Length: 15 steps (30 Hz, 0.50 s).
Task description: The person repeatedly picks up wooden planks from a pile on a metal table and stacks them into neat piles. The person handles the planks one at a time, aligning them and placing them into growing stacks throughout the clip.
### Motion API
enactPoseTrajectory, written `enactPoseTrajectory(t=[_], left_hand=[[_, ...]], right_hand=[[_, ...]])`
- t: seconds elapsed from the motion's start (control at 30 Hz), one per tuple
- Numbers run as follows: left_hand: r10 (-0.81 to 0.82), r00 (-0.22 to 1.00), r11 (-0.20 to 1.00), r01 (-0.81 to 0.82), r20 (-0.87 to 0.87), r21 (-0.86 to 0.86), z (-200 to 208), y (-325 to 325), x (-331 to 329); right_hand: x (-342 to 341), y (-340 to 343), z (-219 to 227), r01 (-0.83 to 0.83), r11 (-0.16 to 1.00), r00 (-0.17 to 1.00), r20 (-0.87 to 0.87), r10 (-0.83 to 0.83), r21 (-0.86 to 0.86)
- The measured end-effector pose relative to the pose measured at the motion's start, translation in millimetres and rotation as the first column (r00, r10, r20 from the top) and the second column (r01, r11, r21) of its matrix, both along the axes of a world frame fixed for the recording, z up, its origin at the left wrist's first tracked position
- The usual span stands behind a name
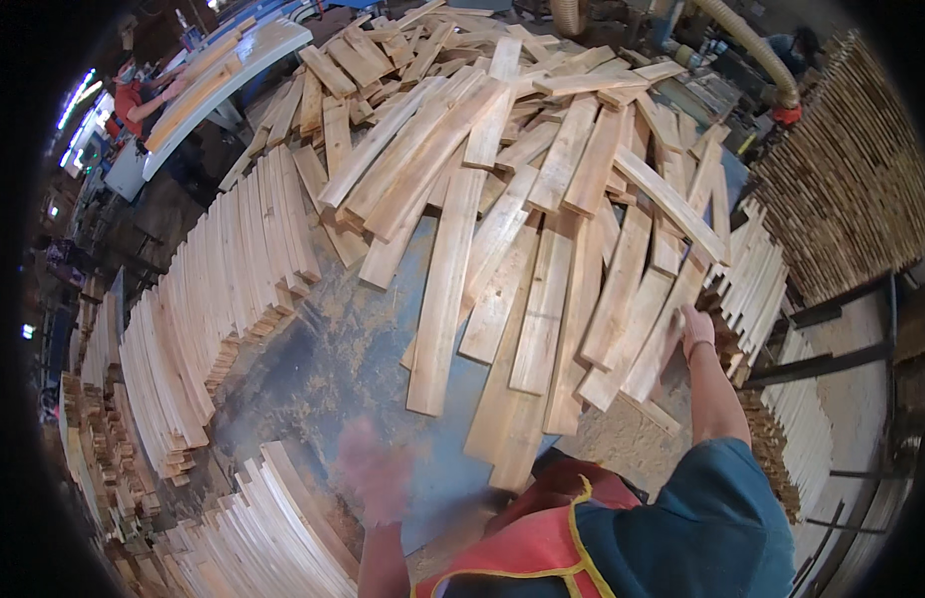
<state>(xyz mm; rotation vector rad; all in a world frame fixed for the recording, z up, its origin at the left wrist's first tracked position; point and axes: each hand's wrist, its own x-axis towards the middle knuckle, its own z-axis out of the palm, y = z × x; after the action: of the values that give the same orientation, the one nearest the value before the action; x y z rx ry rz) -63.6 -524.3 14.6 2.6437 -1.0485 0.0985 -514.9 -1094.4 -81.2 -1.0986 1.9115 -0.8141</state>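
A large heap of pale wooden boards (447,289) lies across the blue-grey table, overlapping at many angles. At the right side of the heap, my right hand (697,330) grips the edge of a wooden board (664,339); some of its fingers are hidden. My left hand (375,470) is smeared by motion over the table's near part, left of the boards' near ends. Whether its fingers are open or closed does not show, and no board is visible in it.
Sawdust covers the table surface (348,349). Rows of stacked boards (218,269) stand at left, with another stack (253,538) near left. More stacks (751,279) and a tall timber pile (846,169) stand at right. Another person (133,105) works at a far-left table (228,85).
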Motion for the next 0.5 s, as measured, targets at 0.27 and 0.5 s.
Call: enactPoseTrajectory(t=[0.27,0.5], left_hand=[[-0.035,0.979,0.923,0.107,-0.199,0.369,15,-220,40],[0.113,0.788,0.95,0.094,-0.606,0.299,51,-151,49]], right_hand=[[62,35,27,-0.157,0.938,0.705,0.7,-0.113,0.31],[169,210,128,-0.482,0.848,0.436,0.9,0.016,0.219]])
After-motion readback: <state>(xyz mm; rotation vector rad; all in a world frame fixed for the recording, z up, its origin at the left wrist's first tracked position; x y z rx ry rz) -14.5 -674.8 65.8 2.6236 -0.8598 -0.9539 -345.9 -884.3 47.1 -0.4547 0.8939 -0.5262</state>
